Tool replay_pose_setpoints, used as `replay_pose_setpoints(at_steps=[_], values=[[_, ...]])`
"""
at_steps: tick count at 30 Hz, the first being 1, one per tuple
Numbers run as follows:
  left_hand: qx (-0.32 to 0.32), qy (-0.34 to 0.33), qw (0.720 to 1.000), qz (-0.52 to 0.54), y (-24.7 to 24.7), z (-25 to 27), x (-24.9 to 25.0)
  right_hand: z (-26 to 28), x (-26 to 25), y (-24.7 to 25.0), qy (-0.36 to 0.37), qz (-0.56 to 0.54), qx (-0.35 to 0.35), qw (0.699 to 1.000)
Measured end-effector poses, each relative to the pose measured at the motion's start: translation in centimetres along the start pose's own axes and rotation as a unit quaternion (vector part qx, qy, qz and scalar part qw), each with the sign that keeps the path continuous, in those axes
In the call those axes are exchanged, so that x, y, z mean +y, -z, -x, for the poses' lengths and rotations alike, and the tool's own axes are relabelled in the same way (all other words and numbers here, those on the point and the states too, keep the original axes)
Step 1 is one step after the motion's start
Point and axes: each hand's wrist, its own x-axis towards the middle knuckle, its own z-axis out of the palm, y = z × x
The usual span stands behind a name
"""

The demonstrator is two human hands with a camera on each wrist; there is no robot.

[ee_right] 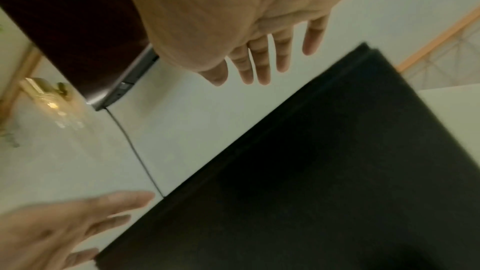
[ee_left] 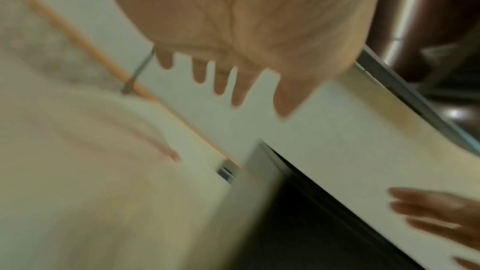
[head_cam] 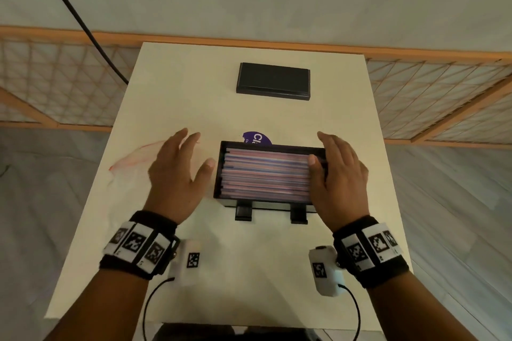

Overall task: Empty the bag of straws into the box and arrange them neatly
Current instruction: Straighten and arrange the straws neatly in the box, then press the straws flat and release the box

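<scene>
A black box [head_cam: 218, 174] sits mid-table in the head view, filled with pink and blue straws [head_cam: 266, 171] that lie side by side, left to right. My left hand [head_cam: 191, 158] hovers just left of the box with straight fingers and holds nothing; its thumb is near the left wall. My right hand [head_cam: 321, 149] is spread over the box's right end, thumb above the straw tips. The clear bag [head_cam: 133, 158] with a red edge lies flat on the table, left of my left hand. The wrist views are blurred; they show the open palms [ee_left: 233, 28] [ee_right: 246, 38] beside the box's dark wall [ee_right: 311, 171].
A black lid [head_cam: 273, 81] lies at the back of the white table [head_cam: 346, 124]. A purple round label [head_cam: 257, 138] peeks out behind the box. Two black clips [head_cam: 243, 212] stick out from the box's near side. A wooden lattice screen [head_cam: 432, 97] stands beyond the table.
</scene>
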Motion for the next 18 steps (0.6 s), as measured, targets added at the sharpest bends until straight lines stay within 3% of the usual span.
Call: replay_pose_setpoints(at_steps=[2,4,6,8,11,13,15,18], values=[[-0.065,0.073,0.985,-0.139,1.7,1.1,-2.7,0.8,-1.9,0.3,0.057,-0.033,-0.003,0.998],[-0.162,0.168,0.950,-0.205,2.1,2.4,-6.0,1.8,-4.7,-0.3,0.127,-0.067,-0.029,0.989],[-0.222,0.232,0.924,-0.206,1.2,3.4,-9.5,3.3,-7.8,-1.5,0.191,-0.100,-0.086,0.973],[-0.214,0.263,0.929,-0.146,0.2,3.9,-12.6,4.7,-11.1,-3.3,0.237,-0.101,-0.160,0.953],[-0.139,0.247,0.957,-0.060,0.6,4.1,-16.1,5.9,-15.9,-6.8,0.259,-0.074,-0.259,0.927],[-0.135,0.214,0.967,-0.038,2.5,4.7,-18.0,6.1,-18.6,-10.0,0.253,-0.063,-0.293,0.920],[-0.124,0.168,0.978,-0.007,4.6,5.5,-20.1,5.7,-21.0,-13.5,0.232,-0.054,-0.309,0.921],[-0.055,0.075,0.990,0.107,8.4,6.9,-21.6,4.7,-24.4,-18.5,0.168,-0.076,-0.344,0.921]])
